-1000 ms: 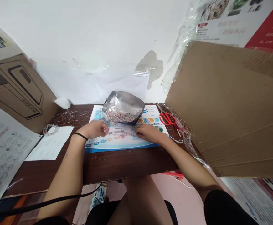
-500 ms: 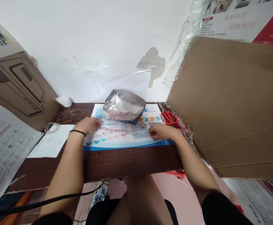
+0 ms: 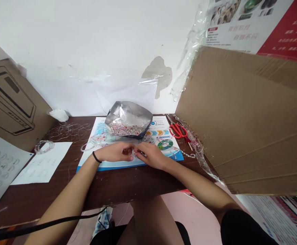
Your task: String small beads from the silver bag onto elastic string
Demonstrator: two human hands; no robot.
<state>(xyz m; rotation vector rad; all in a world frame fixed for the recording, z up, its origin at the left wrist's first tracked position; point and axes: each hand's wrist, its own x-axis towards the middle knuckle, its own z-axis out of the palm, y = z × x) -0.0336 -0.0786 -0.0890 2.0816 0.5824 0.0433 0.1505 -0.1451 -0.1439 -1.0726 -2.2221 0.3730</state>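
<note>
My left hand point(image 3: 118, 151) and my right hand point(image 3: 150, 154) meet above the printed sheet point(image 3: 94, 165), fingertips pinched close together. Both appear to grip a thin beaded string, though the piece between the fingers is too small to see clearly. A stretch of pale and pink beaded string point(image 3: 86, 147) curves out to the left behind my left wrist. Another beaded strand point(image 3: 189, 155) lies to the right, past my right wrist. Just behind the hands stands an open silvery bag point(image 3: 130, 117) with many small mixed beads point(image 3: 125, 130) inside.
Red-handled scissors point(image 3: 178, 130) lie at the right by a cardboard panel point(image 3: 240, 119). On the left are a finished-looking beaded ring point(image 3: 45, 147), white paper point(image 3: 45, 166), tangled clear thread point(image 3: 70, 131) and a white crumpled lump point(image 3: 59, 115). A black cable point(image 3: 61, 219) crosses below the table edge.
My hands, apart at either side of the sheet before, have come together in the middle. The beaded string that was stretched between them now trails out to both sides. The view has shifted slightly.
</note>
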